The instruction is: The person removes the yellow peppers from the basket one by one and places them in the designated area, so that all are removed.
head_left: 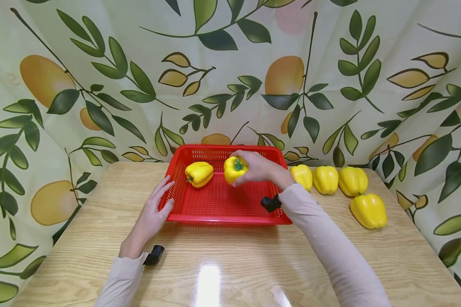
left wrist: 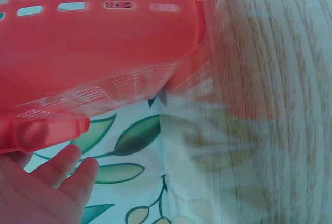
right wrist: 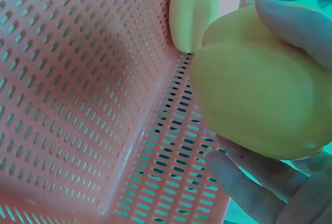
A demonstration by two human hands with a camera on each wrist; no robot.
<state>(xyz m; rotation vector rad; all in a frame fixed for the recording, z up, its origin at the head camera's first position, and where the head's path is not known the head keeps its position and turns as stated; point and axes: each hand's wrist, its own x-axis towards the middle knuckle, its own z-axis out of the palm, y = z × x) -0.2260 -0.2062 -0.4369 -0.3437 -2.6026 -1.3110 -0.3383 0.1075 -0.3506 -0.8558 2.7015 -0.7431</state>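
Note:
My right hand [head_left: 255, 167] grips a yellow bell pepper [head_left: 234, 174] over the red plastic basket [head_left: 223, 221], its green stem facing me in the head view. In the right wrist view, fingers and thumb wrap the held pepper [right wrist: 264, 84] from both sides. Another yellow bell pepper [head_left: 199, 174] lies on its side in the left part of the basket. At the basket's left rim rests my left hand [head_left: 153, 213], its fingers spread and fairly straight. The left wrist view shows its fingertips right at the rim [left wrist: 46, 133].
Several yellow bell peppers [head_left: 325, 179] stand on the wooden table [head_left: 230, 264] right of the basket, one [head_left: 369, 211] nearer the front. A leaf-patterned curtain [head_left: 230, 85] hangs behind the table and down both sides.

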